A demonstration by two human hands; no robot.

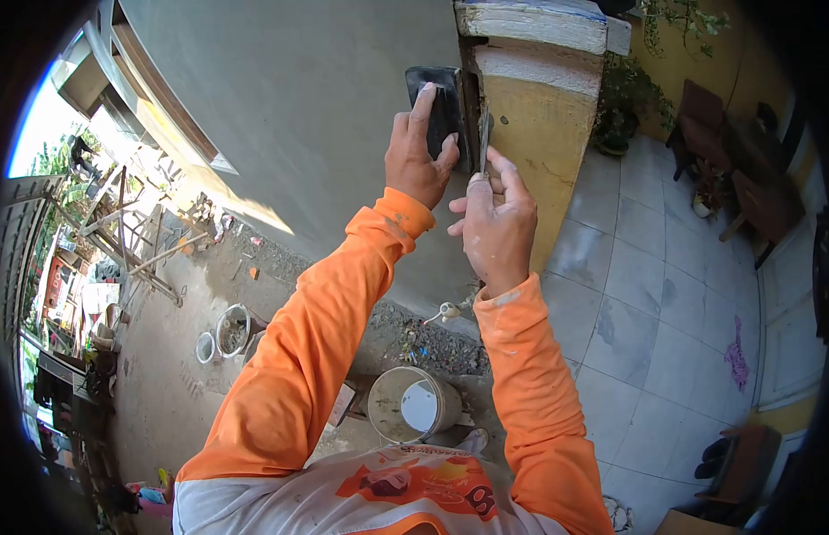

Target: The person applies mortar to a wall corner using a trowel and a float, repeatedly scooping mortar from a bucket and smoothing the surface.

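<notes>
My left hand (419, 153) presses a black rectangular float (447, 116) against the right edge of the grey plastered wall (307, 98), its fingers spread over the float's back and handle. Just right of it, my right hand (499, 218) grips a thin metal blade tool (485, 143), held upright between thumb and fingers. The blade stands along the narrow gap between the float and the yellow wall end (544, 134). Part of the tool's handle is hidden by my fingers.
Below are a large white bucket (379, 406), smaller buckets (234, 332) and a tap (447, 312) low on the wall. White floor tiles (628, 294), chairs (762, 205) and potted plants lie right. Wooden trestles (133, 232) stand left; a person is far behind.
</notes>
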